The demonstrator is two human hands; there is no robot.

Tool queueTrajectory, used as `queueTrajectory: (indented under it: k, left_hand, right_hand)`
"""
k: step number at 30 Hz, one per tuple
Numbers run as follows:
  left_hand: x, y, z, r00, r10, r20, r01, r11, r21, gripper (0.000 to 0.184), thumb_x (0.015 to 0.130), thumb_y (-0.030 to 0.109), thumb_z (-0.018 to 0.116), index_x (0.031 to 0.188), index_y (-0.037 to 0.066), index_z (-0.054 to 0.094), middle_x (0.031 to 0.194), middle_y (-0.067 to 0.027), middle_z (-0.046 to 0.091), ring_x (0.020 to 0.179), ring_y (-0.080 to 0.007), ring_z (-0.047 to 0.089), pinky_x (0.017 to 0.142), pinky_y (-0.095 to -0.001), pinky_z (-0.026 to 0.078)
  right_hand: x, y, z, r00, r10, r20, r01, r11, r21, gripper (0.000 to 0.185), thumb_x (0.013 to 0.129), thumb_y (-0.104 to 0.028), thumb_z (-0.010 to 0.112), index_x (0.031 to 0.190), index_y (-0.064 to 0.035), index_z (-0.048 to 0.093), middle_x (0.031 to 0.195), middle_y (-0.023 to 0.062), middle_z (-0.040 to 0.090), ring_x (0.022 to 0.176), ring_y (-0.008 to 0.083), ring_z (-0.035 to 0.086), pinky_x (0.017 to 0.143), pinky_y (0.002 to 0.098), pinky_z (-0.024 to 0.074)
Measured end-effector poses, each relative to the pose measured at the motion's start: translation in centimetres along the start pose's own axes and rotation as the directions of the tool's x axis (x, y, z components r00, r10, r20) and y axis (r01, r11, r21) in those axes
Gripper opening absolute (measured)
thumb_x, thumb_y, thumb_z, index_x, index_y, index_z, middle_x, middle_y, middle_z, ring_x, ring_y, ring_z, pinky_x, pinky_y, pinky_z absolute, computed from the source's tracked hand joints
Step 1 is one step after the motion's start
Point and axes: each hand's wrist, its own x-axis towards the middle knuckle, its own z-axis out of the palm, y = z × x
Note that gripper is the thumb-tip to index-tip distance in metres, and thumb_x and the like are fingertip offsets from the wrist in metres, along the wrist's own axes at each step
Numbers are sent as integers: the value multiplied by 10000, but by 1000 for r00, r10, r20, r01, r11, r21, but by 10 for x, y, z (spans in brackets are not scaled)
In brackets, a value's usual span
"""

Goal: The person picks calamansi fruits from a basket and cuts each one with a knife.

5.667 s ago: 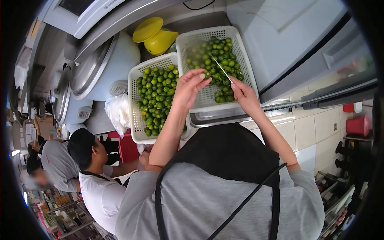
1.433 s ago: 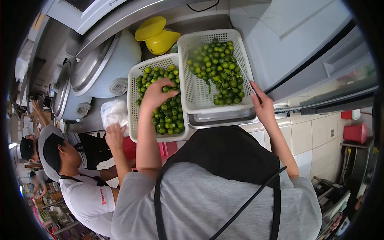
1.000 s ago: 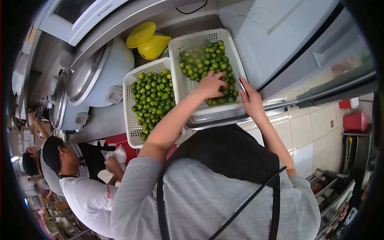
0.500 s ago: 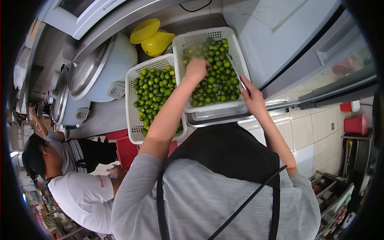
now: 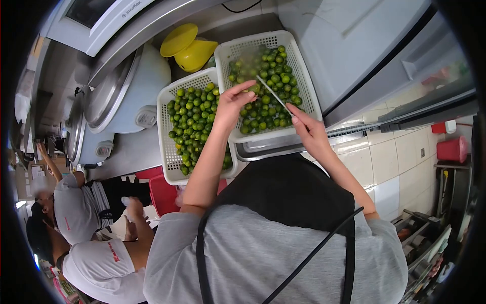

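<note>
My left hand [image 5: 234, 103] is pinched round a small green citrus fruit [image 5: 254, 89] above the right white basket [image 5: 310, 83]. In my right hand [image 5: 305, 126] is a thin knife [image 5: 273, 94], its blade pointing up and left with the tip close to that fruit. Loose green citrus fruits [image 5: 266, 112] lie in the right basket under both hands. The left white basket [image 5: 163, 137], beside it, holds many more green fruits [image 5: 195, 116]; my left forearm passes over its right side.
A yellow container [image 5: 196, 54] stands behind the baskets. Large rice cookers [image 5: 114, 86] are at the left. A metal tray [image 5: 273, 148] sits under the right basket's near edge. Two co-workers [image 5: 104, 263] stand at lower left, near a red bin [image 5: 164, 195]. A grey appliance rises at right.
My left hand has come up out of the right basket's fruits with one fruit pinched in it. The knife in my right hand has swung left toward it. The co-workers have shifted.
</note>
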Motion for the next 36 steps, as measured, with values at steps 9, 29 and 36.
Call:
queueTrajectory:
  k: [9, 29, 36]
  left_hand:
    - [-13, 1, 2, 986, 83, -143, -117, 962, -246, 213, 828, 1, 562, 1041, -14, 552, 943, -65, 590, 875, -150, 588, 826, -313, 497]
    - [-11, 0, 14, 962, 159, -221, -216, 940, -263, 214, 775, -26, 619, 981, -39, 562, 898, -90, 608, 812, -149, 609, 776, -274, 511]
    - [-15, -1, 17, 990, 56, -127, -92, 950, -299, 130, 820, 8, 579, 949, -11, 571, 879, -68, 604, 823, -153, 597, 817, -313, 507]
  right_hand:
    - [5, 1, 15, 989, -148, 9, 148, 985, -83, 308, 892, -193, 505, 1170, -64, 544, 990, 172, 619, 800, 244, 609, 703, 298, 459]
    - [4, -8, 10, 990, -136, 24, 138, 988, -69, 308, 893, -189, 499, 1166, -53, 540, 1000, 187, 612, 817, 285, 612, 713, 323, 464]
    - [17, -5, 17, 979, -203, -28, 201, 977, -71, 298, 885, -194, 509, 1150, -65, 552, 970, 181, 617, 779, 282, 604, 695, 320, 463]
